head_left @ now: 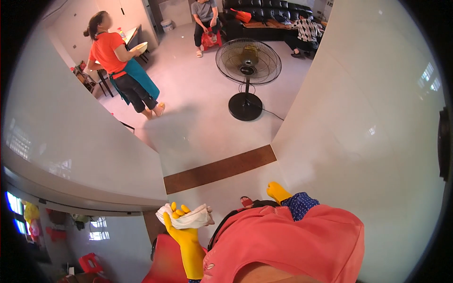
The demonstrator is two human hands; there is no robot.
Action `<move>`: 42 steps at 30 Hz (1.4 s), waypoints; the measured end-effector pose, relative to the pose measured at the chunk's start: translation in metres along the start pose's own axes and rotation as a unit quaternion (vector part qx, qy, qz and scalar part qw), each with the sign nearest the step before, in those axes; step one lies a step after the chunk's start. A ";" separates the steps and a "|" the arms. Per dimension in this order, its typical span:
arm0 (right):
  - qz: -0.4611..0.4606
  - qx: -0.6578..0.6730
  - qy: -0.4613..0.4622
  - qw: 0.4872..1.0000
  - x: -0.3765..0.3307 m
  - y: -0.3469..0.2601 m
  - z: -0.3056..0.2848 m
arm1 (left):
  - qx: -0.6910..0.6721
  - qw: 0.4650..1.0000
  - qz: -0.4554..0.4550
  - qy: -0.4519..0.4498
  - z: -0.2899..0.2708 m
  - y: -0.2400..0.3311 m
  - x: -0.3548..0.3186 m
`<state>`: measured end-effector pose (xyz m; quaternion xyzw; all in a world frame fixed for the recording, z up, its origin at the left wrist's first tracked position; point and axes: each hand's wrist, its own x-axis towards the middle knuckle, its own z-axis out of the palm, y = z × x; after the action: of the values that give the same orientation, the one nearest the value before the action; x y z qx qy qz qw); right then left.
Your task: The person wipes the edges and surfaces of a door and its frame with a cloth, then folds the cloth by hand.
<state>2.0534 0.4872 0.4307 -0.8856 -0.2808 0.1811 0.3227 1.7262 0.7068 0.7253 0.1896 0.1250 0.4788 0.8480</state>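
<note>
My left hand [186, 236], in a long yellow rubber glove, is raised at the lower middle. Its fingers curl over a crumpled white cloth [191, 218]. My right hand [278, 191], in a matching yellow glove with a blue dotted cuff [300, 205], hangs lower right of the doorway strip with its fingers curled in. No object shows in it, and part of it is turned away. The front of my red top [288, 245] fills the bottom of the view. A red surface [165, 262] lies beside my left forearm.
A brown threshold strip [221, 169] crosses the floor between two glossy wall panels. Beyond it stands a black pedestal fan [247, 70], its cord trailing right. A person in orange [108, 52] carries a bowl [140, 47]; two others sit near a black sofa [255, 30].
</note>
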 end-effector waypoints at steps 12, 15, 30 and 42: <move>-0.085 0.038 0.058 0.994 0.012 -0.017 -0.006 | -0.003 0.998 0.038 -0.042 0.026 -0.003 -0.010; -0.139 0.006 0.036 0.990 0.005 -0.013 -0.016 | 0.000 0.998 0.056 0.004 0.033 -0.005 -0.005; -0.108 0.029 0.053 0.992 0.031 -0.004 0.005 | -0.017 0.998 0.008 -0.061 0.018 0.004 0.006; -0.101 0.019 0.032 0.994 0.063 -0.037 0.010 | -0.013 0.996 0.081 0.029 -0.012 -0.001 -0.013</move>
<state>2.0834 0.5547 0.4398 -0.8520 -0.3546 0.1245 0.3645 1.7152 0.6975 0.7145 0.1745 0.1279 0.5531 0.8045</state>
